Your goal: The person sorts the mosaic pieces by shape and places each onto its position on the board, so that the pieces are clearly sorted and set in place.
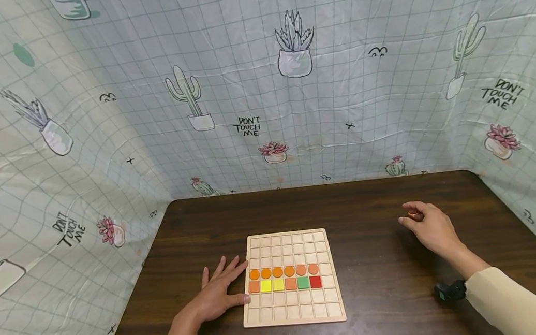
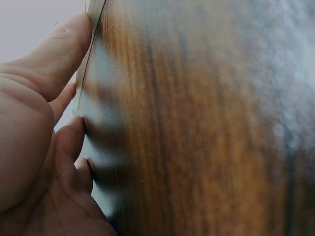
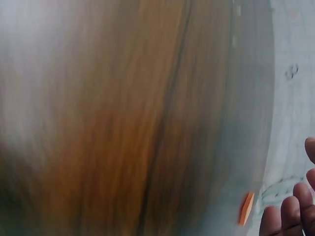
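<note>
A square wooden grid board (image 1: 341, 307) lies on the table. One row holds several orange discs (image 1: 277, 272); the row below holds several square tiles (image 1: 302, 283) in orange, yellow, green and red. My left hand (image 1: 213, 296) rests palm down at the board's left side, fingers spread, with thumb and index finger at its edge. Far to the right, my right hand (image 1: 433, 228) is low over the table, thumb and fingers loosely bent about a small orange piece (image 1: 412, 214). In the right wrist view that orange piece (image 3: 246, 209) shows a narrow gap from the fingertips (image 3: 270, 221).
The dark wooden table (image 1: 375, 295) spreads around the board. A patterned cloth (image 1: 301, 103) hangs behind it and along both sides. Each wrist wears a black device (image 1: 450, 290) below a cream sleeve.
</note>
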Tool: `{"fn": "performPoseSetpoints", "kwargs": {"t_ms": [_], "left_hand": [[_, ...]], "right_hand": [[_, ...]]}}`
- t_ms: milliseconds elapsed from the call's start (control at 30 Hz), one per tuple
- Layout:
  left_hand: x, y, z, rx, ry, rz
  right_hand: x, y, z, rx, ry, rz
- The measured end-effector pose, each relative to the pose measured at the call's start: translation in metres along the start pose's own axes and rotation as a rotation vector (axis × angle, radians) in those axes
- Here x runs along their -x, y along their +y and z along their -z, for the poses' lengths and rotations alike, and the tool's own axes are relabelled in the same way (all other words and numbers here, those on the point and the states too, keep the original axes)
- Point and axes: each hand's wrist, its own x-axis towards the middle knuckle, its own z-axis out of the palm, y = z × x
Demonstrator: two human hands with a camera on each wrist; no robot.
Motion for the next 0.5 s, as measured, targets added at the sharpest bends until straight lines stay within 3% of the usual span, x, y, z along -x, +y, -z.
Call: {"fn": "performPoseSetpoints", "kwargs": {"t_ms": [300, 500], "left_hand": [[-0.001, 0.0, -0.001, 0.006, 0.007, -0.002], [0.0, 0.001, 0.0, 0.01, 0.009, -0.001]], "right_hand": [[-0.011, 0.024, 0.009, 0.088, -0.039, -0.087], [-0.014, 0.028, 0.006, 0.065, -0.055, -0.123]]}}
